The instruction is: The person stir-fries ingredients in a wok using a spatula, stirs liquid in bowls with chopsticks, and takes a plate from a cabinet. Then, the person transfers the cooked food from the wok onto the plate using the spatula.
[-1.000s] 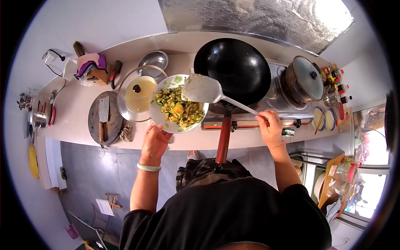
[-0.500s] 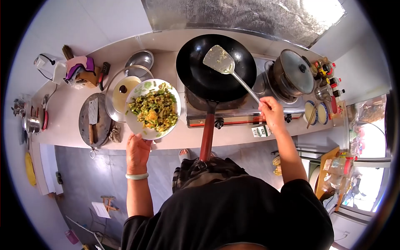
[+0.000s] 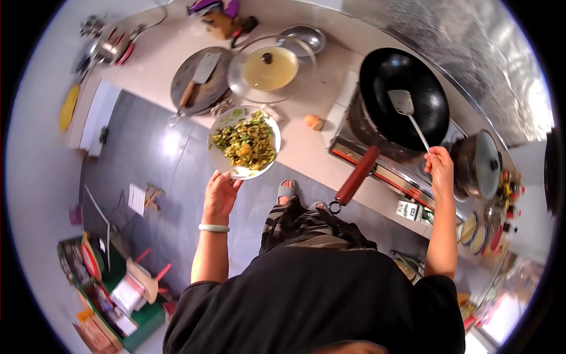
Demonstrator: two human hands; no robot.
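My left hand [image 3: 221,194] grips the near rim of a white plate [image 3: 218,158], with the thumb and fingers closed on it. Chopped green and yellow cooked food [image 3: 247,141] is heaped on the plate, which is over the counter's front edge. At the right, my right hand [image 3: 440,168] is closed around the handle end of a metal spatula [image 3: 418,130]. The spatula's blade is inside the black wok [image 3: 433,88], which sits on the gas stove [image 3: 377,166]. The wok's red-brown handle [image 3: 358,177] points toward my body.
A cleaver [image 3: 206,68] lies on a round chopping board [image 3: 181,82]. Beside it, a glass lid [image 3: 237,79] covers a bowl of yellowish liquid. A metal bowl [image 3: 312,39] stands behind. A lidded pot [image 3: 471,168] and several bottles stand right of the wok. An orange-brown lump [image 3: 313,122] lies by the stove.
My view has turned left, so the counter now slants. The spatula's blade is lower in the wok, with my right hand nearer the pan. The plate no longer overlaps the glass lid.
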